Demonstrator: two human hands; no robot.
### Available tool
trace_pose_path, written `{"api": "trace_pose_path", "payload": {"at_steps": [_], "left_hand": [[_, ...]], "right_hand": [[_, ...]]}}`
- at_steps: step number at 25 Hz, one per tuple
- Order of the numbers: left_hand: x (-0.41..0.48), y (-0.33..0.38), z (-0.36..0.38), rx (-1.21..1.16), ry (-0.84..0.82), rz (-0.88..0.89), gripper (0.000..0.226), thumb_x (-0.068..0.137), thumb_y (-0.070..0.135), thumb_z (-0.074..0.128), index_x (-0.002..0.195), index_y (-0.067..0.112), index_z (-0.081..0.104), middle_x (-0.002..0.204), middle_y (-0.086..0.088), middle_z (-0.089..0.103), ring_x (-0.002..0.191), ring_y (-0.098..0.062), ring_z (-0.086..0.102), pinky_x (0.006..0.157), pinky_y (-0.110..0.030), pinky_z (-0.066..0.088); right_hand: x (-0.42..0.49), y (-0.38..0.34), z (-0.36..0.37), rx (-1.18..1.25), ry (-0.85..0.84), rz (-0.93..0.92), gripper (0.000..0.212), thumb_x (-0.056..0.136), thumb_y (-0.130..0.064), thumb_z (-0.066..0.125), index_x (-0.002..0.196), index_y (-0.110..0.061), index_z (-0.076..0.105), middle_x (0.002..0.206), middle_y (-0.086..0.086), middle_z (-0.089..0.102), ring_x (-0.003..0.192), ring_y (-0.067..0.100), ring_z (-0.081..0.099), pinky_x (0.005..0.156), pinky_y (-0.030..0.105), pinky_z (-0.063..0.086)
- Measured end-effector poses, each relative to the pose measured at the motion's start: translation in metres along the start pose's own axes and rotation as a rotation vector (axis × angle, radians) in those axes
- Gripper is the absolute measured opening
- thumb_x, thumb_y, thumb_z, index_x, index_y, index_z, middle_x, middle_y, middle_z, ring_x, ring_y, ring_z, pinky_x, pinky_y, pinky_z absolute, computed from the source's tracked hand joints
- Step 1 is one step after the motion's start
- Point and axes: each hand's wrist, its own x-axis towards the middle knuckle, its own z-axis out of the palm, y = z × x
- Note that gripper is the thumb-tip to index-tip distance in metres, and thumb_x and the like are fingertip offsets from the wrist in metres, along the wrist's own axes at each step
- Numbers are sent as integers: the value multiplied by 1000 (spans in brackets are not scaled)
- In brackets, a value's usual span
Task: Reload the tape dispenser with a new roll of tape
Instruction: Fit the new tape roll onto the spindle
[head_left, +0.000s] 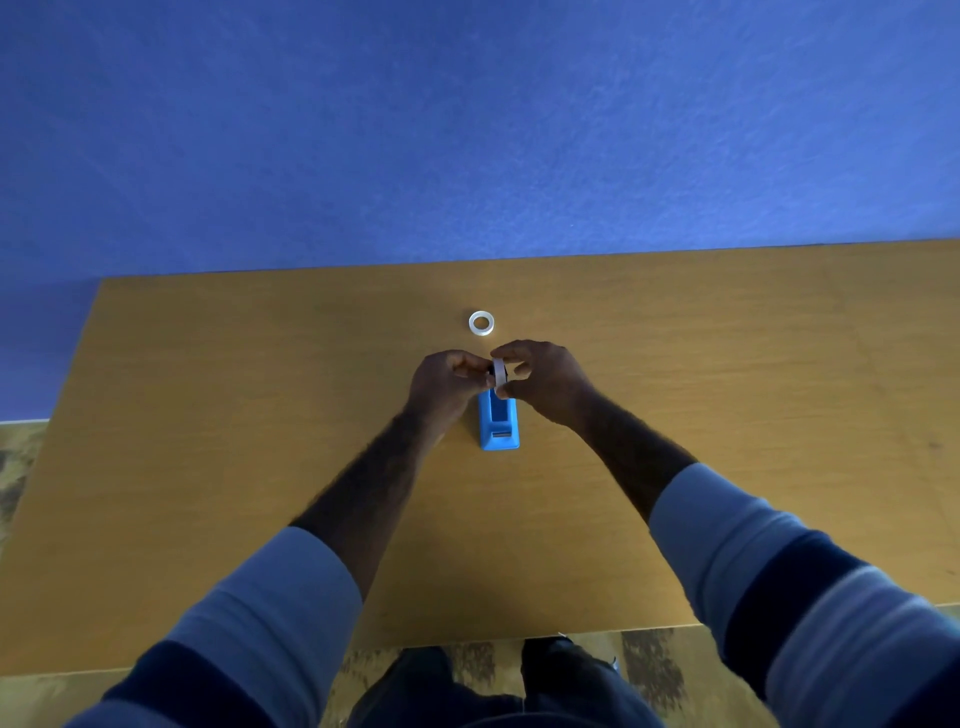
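Note:
A blue tape dispenser (499, 423) stands on the wooden table (208, 415), its cutter end toward me. Just above its far end I hold a white roll of tape (499, 375) upright on edge between both hands. My right hand (545, 382) pinches the roll's rim with thumb and fingers. My left hand (447, 382) meets the roll from the left, fingertips on a small dark part at its centre. A second white ring (481, 322), either a tape roll or an empty core, lies flat on the table beyond my hands.
The table's far edge (519, 258) meets a blue wall (467, 130). Its near edge runs just above my legs, with patterned floor (21, 467) at the left and below. Bare wood spreads to both sides of the dispenser.

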Motion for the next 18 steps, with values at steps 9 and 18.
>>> {"api": "trace_pose_path", "payload": {"at_steps": [9, 18], "left_hand": [[6, -23, 10, 65, -2, -74, 21, 78, 17, 85, 98, 16, 78, 94, 5, 77, 95, -13, 71, 80, -26, 53], [7, -29, 15, 108, -1, -49, 24, 78, 16, 84, 101, 14, 77, 95, 5, 76, 93, -13, 71, 74, -22, 51]], "right_hand": [[-3, 18, 24, -37, 14, 27, 50, 78, -10, 80, 125, -22, 66, 125, -4, 67, 108, 11, 60, 80, 22, 48], [-10, 14, 26, -45, 16, 11, 38, 81, -7, 77, 116, -18, 67, 117, 2, 65, 102, 16, 61, 80, 30, 55]]}}
